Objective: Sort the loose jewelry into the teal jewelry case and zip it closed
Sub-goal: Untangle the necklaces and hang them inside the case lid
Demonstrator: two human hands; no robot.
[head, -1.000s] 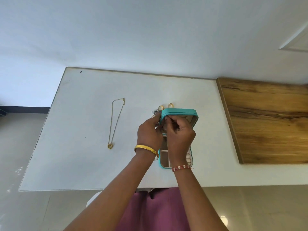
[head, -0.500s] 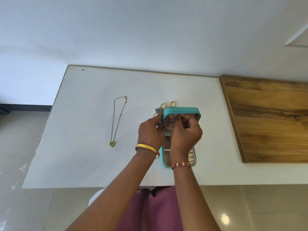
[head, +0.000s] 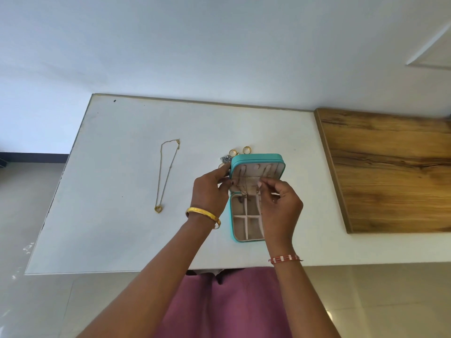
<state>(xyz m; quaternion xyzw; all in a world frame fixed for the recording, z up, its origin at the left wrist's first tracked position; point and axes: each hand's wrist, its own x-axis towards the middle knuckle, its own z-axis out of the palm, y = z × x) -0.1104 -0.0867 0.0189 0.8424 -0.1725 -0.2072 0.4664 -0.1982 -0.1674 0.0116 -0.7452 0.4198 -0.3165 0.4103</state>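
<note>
I see the teal jewelry case (head: pixel 256 196) open at frame centre, my left hand (head: pixel 211 191) gripping its lid edge, my right hand (head: pixel 280 203) pinching a thin chain inside, while the gold necklace (head: pixel 167 174) at left and rings (head: pixel 240 151) above remain unsorted.

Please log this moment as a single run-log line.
open teal zip jewelry case: lid upright | left hand: holds lid edge | right hand: pinching at lid pocket | gold heart-pendant necklace: loose on white table

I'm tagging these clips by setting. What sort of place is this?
Probably a room in a home, though that is uncertain: a white table set against a plain wall, a glossy tiled floor, and a wooden surface beside the table.
</note>
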